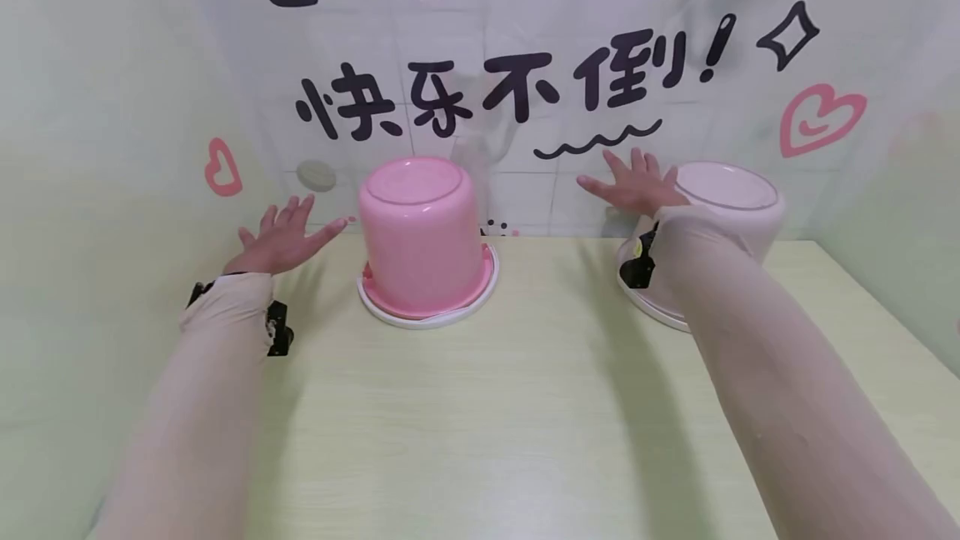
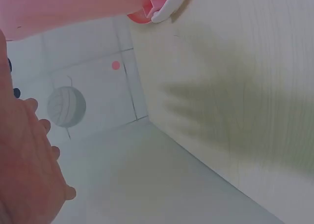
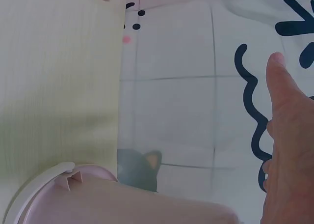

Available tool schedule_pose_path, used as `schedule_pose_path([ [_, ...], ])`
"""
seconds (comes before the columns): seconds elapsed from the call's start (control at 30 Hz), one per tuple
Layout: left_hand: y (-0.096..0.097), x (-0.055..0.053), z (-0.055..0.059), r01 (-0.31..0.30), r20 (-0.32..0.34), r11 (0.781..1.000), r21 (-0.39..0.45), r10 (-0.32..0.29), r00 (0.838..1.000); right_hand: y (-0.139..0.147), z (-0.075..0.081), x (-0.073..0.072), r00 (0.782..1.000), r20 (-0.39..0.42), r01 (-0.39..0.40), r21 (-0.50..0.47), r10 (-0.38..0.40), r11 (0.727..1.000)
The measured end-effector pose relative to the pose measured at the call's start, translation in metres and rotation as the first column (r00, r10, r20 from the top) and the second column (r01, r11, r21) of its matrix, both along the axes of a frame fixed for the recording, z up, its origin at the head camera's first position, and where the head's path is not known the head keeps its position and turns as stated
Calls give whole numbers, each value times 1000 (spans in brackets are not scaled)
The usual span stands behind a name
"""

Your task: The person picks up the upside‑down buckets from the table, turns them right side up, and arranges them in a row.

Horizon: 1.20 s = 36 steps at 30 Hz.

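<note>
Standing right of the left hand (image 1: 277, 242), 1 pink bucket (image 1: 420, 244)

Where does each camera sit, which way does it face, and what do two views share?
Head: head-worn, facing forward and down at the table, pink bucket and pale bucket; left hand, right hand and sleeves show.
Left wrist: worn there, facing the table and pink bucket; left hand shows.
Right wrist: worn there, facing wall and pale bucket; right hand shows.
Head and left wrist share the pink bucket.
</note>
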<state>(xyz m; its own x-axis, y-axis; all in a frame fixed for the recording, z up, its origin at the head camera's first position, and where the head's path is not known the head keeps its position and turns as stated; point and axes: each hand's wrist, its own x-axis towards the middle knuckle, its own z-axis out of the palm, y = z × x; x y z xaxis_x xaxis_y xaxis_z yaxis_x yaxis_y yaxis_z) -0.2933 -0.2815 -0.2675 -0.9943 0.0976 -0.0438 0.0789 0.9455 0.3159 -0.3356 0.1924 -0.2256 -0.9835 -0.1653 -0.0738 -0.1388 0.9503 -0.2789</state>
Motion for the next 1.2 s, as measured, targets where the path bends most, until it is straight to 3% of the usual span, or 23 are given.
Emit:
schedule_pose_path([
  [0.27,4,-1,5,117,3,990,81,-118,993,-10,3,-9,981,-138,-133,9,133,991],
  [0.53,15,10,6,235,-114,963,133,-221,969,-36,-4,-7,952,-171,-276,-114,254,954],
  [0.77,12,17,-17,281,-109,951,130,-268,957,-61,-29,-5,929,-92,-368,-173,357,913],
  [1.2,20,20,-66,344,-117,922,181,-327,938,-93,-84,-2,864,-67,-501,-203,499,841],
])
